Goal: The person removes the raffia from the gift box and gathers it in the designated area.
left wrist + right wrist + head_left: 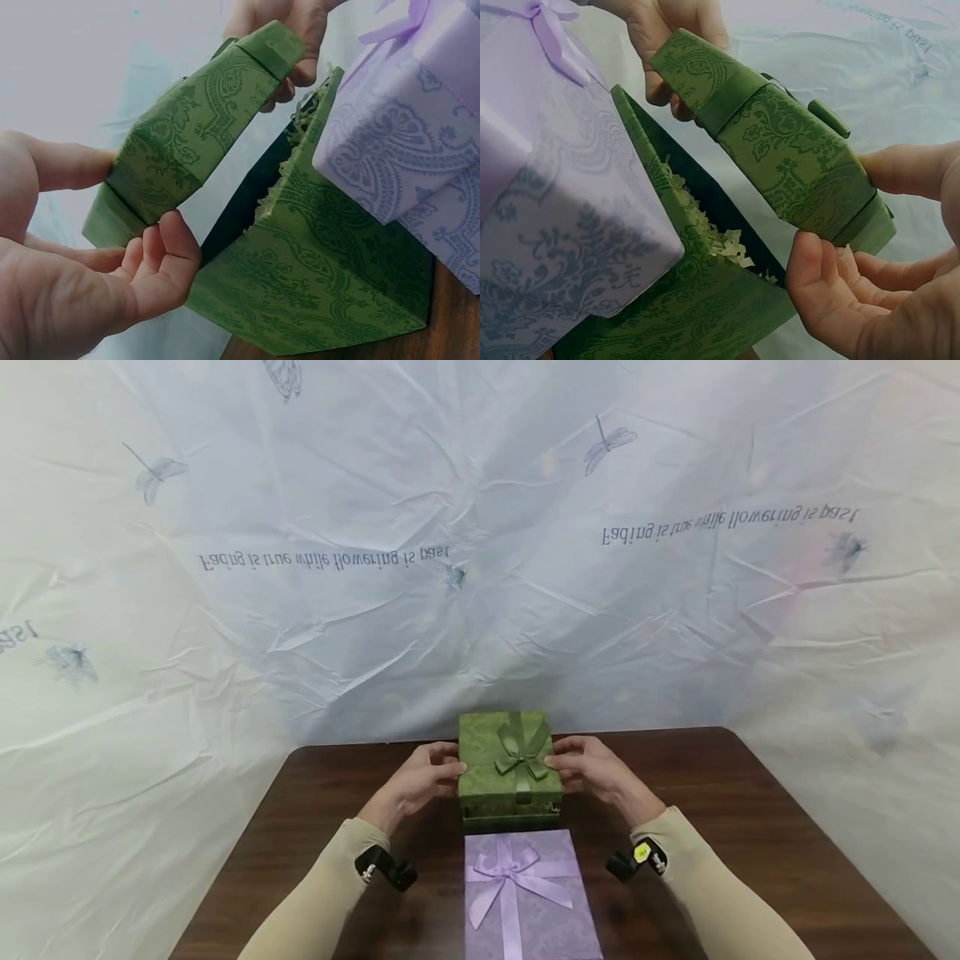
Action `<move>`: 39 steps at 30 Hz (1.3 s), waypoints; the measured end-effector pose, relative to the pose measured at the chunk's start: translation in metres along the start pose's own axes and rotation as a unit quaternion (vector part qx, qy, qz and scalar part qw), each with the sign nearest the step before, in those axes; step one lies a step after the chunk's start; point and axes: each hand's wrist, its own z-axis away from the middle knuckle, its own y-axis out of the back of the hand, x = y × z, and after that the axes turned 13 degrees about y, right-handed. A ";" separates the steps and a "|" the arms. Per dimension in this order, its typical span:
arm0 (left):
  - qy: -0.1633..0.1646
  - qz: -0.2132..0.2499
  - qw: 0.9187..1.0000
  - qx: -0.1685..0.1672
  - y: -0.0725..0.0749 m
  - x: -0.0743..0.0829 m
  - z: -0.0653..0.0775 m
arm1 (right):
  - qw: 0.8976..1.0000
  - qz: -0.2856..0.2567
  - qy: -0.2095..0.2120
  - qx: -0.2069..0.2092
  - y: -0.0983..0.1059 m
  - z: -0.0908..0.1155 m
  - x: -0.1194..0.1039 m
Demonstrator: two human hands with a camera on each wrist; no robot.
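Head view is lit softly and evenly; sheet (360, 635) is shaded low in the middle, print (697, 524) smeared in places. Wrist views are dimmer, greyed; sheet is washed out behind lid (187, 131), green box's (315, 277) inside sunk in dark shadow.

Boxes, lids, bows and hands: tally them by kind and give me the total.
Boxes: 2 (green box, purple box)
Lids: 2 (green lid, raised off its box; purple lid, on its box)
Bows: 2 (green bow, purple bow)
Hands: 2 (left hand, right hand)
Total: 8
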 end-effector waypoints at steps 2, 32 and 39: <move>-0.003 0.001 1.000 0.003 -0.001 -0.001 0.000 | 1.000 0.008 0.007 0.005 0.000 0.003 0.000; -0.062 0.010 0.998 0.025 -0.006 0.005 0.000 | 0.994 0.047 0.098 0.026 0.001 0.006 -0.018; -0.074 -0.005 0.997 0.030 -0.009 0.010 0.005 | 0.991 0.054 0.117 0.026 0.001 0.010 -0.021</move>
